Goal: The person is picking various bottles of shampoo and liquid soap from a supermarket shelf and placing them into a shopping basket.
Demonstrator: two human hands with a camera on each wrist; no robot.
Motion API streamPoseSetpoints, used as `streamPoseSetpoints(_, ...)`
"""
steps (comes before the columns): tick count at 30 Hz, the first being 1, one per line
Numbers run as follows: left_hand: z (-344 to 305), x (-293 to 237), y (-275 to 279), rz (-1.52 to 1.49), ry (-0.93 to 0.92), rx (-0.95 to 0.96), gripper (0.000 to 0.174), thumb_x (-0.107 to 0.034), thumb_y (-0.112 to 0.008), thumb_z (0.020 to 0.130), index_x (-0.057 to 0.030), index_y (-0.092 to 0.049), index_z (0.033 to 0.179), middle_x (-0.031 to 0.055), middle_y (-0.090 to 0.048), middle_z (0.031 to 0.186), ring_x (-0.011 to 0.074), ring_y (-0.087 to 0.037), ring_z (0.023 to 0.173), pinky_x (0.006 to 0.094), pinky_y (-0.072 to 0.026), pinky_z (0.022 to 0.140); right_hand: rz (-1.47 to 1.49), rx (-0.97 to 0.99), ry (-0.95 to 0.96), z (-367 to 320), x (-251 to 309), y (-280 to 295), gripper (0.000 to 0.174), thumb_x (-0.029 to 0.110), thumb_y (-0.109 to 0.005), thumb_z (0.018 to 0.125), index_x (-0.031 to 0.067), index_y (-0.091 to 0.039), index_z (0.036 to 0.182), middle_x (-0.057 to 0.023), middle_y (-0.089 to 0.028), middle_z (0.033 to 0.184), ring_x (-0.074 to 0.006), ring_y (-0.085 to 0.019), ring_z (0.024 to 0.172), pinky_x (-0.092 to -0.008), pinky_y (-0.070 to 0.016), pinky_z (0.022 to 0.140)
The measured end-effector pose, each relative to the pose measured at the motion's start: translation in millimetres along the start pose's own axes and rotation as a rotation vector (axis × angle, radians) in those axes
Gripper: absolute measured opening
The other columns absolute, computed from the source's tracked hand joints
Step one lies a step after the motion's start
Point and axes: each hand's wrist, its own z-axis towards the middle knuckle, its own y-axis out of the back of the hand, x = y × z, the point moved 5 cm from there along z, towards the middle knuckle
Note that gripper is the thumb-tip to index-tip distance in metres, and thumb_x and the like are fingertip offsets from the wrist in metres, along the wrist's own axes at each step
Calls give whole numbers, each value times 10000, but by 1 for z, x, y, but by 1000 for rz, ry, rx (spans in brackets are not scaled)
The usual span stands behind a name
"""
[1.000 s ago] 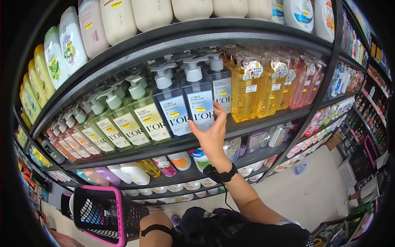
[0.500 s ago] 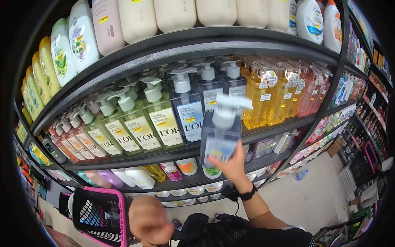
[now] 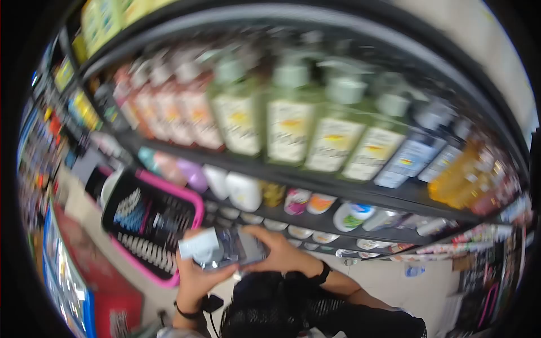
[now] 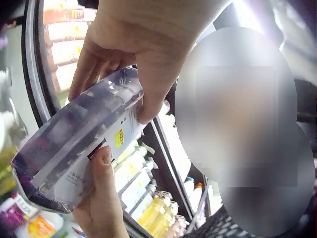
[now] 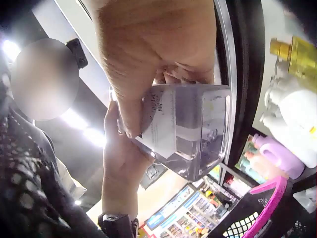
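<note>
A blue-grey clear pump bottle (image 3: 239,248) with a pale label is held between both hands in front of the person's body. Its light pump head (image 3: 200,248) points up toward the head camera. The left hand (image 3: 194,279) grips the pump side, and the right hand (image 3: 282,253) grips the opposite side. In the left wrist view, the tilted bottle (image 4: 84,139) shows a yellow price sticker, with the left thumb (image 4: 151,99) and the right thumb (image 4: 102,168) on its label side. The right wrist view shows the right hand (image 5: 153,44) across the bottle (image 5: 193,134).
A black shopping basket with a pink rim (image 3: 169,188) stands at the left, close to the left hand. Ahead, a dark shelf (image 3: 282,169) bears green pump bottles (image 3: 290,127), pink ones (image 3: 194,115) and blue ones (image 3: 408,158). A red display (image 3: 112,304) stands at lower left.
The right hand took the blue pump bottle off the shelf and brought it down and left toward the body. The left hand came up and now grips it too. The head view turned left.
</note>
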Motion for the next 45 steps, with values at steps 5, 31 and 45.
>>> streamPoseSetpoints(5,-12,36,87,46,86,-341,687,-67,-861,672,36,-502,1248,85,-623,1093,166,-620,983,309,-506,874,28,209,60,59,-16,-50,515,114,-739,793,43,-552,1268,-152,-571,1257,-288,-542,1189,-373,-433,1003)
streamPoseSetpoints(31,-30,554,265,432,883,-700,562,-51,-828,627,11,-606,1139,153,-689,1037,295,-668,956,360,-504,874,-21,-117,-1098,-110,-262,-51,192,120,-545,966,-14,-627,1077,-104,-696,913,-152,-670,802,-250,-517,688)
streamPoseSetpoints(45,-72,663,257,-69,1136,-1026,669,-24,-799,695,14,-491,1287,153,-630,1139,264,-620,1018,352,-469,906,-82,-198,-1552,-407,-266,-81,250,68,-585,875,-34,-647,1095,-93,-706,930,-173,-659,812,-283,-522,720)
